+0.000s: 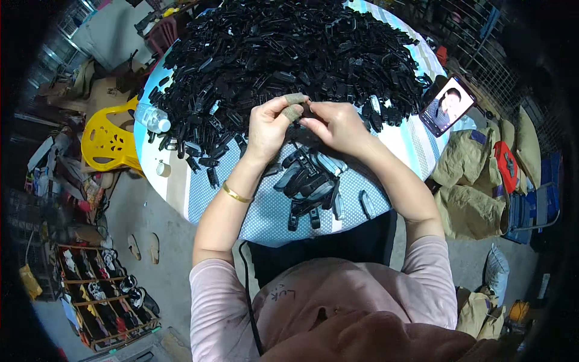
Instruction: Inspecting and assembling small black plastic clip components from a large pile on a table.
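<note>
My left hand [272, 123] and my right hand [336, 123] meet over the table, both pinching one small black plastic part [307, 111] between their fingertips. Cloth tape wraps my left thumb and forefinger, and a gold bangle sits on my left wrist. Behind the hands a big heap of black plastic parts [283, 51] covers most of the round table [265, 208]. A smaller group of black parts [310, 184] lies on the cloth just below my hands, near the table's front edge.
A phone [447, 105] with a lit screen leans at the table's right. A clear plastic bottle [152, 117] lies at the left edge, above a tape roll [163, 168]. A yellow plastic chair [108, 139] stands left; brown sacks [470, 187] right; a shoe rack [105, 295] lower left.
</note>
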Demonstrator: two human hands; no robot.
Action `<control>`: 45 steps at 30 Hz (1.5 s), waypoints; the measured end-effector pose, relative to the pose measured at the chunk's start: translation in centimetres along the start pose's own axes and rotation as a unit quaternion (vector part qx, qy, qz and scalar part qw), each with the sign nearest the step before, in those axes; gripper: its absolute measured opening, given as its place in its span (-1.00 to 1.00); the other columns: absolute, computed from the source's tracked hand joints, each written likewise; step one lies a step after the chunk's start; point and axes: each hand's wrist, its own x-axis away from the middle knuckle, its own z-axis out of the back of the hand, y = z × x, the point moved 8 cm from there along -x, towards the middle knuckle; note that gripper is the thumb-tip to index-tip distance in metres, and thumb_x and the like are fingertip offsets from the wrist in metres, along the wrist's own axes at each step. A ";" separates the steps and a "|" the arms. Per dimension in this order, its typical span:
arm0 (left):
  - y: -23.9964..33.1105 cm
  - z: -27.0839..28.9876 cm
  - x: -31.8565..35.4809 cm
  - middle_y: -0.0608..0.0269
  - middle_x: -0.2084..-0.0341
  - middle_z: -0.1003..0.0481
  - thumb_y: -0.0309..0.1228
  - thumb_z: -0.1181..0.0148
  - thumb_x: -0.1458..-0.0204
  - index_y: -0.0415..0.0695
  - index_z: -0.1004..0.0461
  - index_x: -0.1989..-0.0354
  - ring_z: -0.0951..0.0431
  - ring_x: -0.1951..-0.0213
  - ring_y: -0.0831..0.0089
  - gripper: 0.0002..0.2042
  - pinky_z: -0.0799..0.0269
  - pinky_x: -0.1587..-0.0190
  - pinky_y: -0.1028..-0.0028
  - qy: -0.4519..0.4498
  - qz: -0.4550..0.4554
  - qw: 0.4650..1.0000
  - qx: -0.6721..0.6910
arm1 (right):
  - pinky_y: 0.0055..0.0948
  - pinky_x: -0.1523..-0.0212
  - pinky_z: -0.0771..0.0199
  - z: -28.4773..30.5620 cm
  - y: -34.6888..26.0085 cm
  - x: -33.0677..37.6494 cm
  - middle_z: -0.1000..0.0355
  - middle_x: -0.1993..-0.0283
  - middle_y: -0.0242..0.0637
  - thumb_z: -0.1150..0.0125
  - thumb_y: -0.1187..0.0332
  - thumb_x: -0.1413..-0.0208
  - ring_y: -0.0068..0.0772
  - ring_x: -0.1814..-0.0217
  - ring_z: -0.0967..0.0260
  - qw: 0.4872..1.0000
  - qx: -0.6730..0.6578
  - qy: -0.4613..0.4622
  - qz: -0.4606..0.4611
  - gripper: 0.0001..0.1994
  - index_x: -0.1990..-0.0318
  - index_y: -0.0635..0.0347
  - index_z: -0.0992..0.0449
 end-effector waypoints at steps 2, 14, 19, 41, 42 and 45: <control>0.0 0.1 0.2 0.17 0.26 -0.52 -0.60 -0.06 0.01 -0.31 -0.46 0.14 -0.50 0.21 0.50 -0.76 -0.39 0.11 0.54 0.002 0.006 1.000 0.028 | -0.43 0.44 -0.40 -0.5 1.4 -0.7 -0.46 0.44 -0.15 -0.21 0.28 0.05 -0.25 0.48 -0.43 0.985 -0.033 -0.150 -0.075 -0.76 0.28 0.27 -0.50; -0.5 -6.2 -0.3 0.21 0.22 -0.48 -0.55 -0.15 0.14 -0.21 -0.48 0.20 -0.41 0.18 0.35 -0.74 -0.31 0.08 0.44 -0.215 -0.162 0.915 -0.300 | -0.20 0.16 -0.43 9.5 18.5 4.8 -0.47 0.28 -0.05 0.02 0.45 0.11 -0.06 0.17 -0.42 0.832 0.386 -0.123 -0.380 -0.82 0.34 0.22 -0.48; -3.2 -6.8 -0.4 0.21 0.31 -0.46 -0.49 -0.18 0.19 -0.16 -0.49 0.24 -0.34 0.22 0.26 -0.75 -0.28 0.07 0.37 -0.203 -0.175 0.870 -0.413 | -0.36 0.21 -0.43 10.2 14.9 3.4 -0.47 0.25 -0.18 -0.19 0.36 0.09 -0.28 0.23 -0.44 0.911 0.224 0.050 -0.343 -0.72 0.16 0.16 -0.47; -0.8 0.6 -0.7 0.34 0.30 -0.49 -0.65 -0.17 0.13 -0.27 -0.38 0.00 -0.42 0.32 0.70 -0.58 -0.37 0.22 0.67 0.006 0.000 0.998 -0.056 | -0.69 0.57 -0.36 -1.7 4.5 0.8 -0.40 0.45 -0.40 -0.16 0.35 -0.07 -0.67 0.55 -0.36 0.896 -0.350 -0.015 -0.271 -0.80 0.31 0.35 -0.51; -0.7 0.6 -0.7 0.34 0.30 -0.49 -0.65 -0.17 0.13 -0.27 -0.38 0.00 -0.42 0.32 0.70 -0.58 -0.37 0.22 0.67 0.008 -0.001 0.998 -0.056 | -0.69 0.57 -0.36 -1.8 4.5 0.8 -0.40 0.45 -0.40 -0.16 0.35 -0.07 -0.67 0.55 -0.36 0.897 -0.350 -0.016 -0.270 -0.80 0.31 0.35 -0.51; -0.5 0.4 -0.6 0.23 0.21 -0.48 -0.65 -0.15 0.11 -0.30 -0.33 -0.03 -0.46 0.20 0.60 -0.56 -0.38 0.10 0.61 0.013 0.003 1.000 0.008 | -0.70 0.59 -0.34 -2.1 4.7 0.8 -0.40 0.38 -0.38 -0.16 0.37 -0.06 -0.66 0.55 -0.36 0.912 -0.327 -0.013 -0.247 -0.81 0.33 0.37 -0.50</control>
